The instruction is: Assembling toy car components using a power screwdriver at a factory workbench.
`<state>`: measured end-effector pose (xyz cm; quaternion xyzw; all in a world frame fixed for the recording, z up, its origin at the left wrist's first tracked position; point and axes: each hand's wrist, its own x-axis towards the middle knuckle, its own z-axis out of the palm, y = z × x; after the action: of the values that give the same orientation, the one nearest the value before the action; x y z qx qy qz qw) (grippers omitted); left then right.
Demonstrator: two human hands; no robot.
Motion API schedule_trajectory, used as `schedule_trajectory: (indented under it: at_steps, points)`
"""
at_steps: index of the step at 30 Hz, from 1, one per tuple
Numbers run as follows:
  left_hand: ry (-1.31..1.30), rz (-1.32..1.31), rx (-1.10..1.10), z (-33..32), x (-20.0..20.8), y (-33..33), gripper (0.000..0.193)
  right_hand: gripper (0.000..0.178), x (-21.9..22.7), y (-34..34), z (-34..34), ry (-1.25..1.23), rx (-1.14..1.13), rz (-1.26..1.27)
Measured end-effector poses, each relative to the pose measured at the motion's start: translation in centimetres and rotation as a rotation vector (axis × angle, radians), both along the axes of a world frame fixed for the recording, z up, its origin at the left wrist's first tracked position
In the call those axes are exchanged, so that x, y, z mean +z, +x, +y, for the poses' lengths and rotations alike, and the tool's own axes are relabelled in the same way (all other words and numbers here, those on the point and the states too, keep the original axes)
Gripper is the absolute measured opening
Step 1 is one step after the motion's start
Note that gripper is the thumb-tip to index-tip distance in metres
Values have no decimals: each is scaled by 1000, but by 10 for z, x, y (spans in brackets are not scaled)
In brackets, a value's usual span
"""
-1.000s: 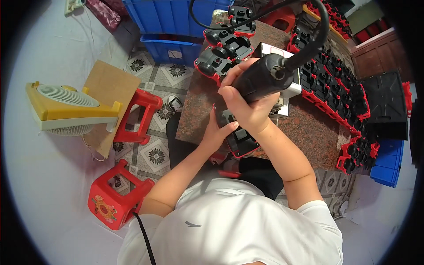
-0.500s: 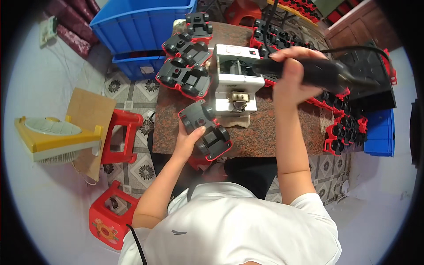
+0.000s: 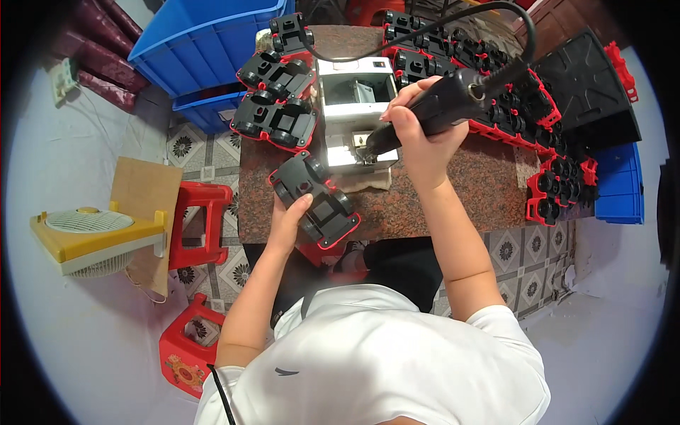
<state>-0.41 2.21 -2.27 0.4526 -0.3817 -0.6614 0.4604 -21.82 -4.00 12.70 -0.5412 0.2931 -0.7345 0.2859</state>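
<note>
In my left hand [image 3: 285, 225] is a toy car chassis [image 3: 312, 185], black with red edging and black wheels. It is tilted underside up over the table's front edge, my thumb pressing on it. My right hand [image 3: 428, 145] is wrapped around a black corded electric screwdriver [image 3: 448, 103]. The tool slants down to the left, its front end at the small metal outlet on the front of a white screw feeder [image 3: 354, 122]. The hand and tool hide part of that outlet, and I cannot make out whether a screw is on the tip.
Several similar chassis [image 3: 275, 120] lie left of the feeder, with more rows [image 3: 506, 117] to the right. Blue bins [image 3: 212, 53] stand at the far left, and a black tray [image 3: 581, 88] at the right. The screwdriver's cable [image 3: 418, 32] arches over the granite table [image 3: 407, 216].
My right hand has brought the screwdriver down and left, from above the feeder's top to its front outlet. My left hand still holds the chassis. The whole view has shifted slightly.
</note>
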Motion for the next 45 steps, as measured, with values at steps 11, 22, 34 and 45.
schedule_trajectory:
  at_steps: [11, 22, 34, 45]
  points:
    - [14, 9, -9, 1, -1, 1, 57, 32, -15, 7, 8, -14, -13, 32]
    - [-23, 12, -8, 1, -1, 0, 56, 38, -22, 4, 8, -42, 12, 146]
    - [-14, 52, 23, 1, 6, 0, 62, 25, 22, 66, 0, 55, 225, -150]
    - [-4, 167, 38, 0, 16, -1, 67, 32, -4, 121, -12, 12, 281, 45]
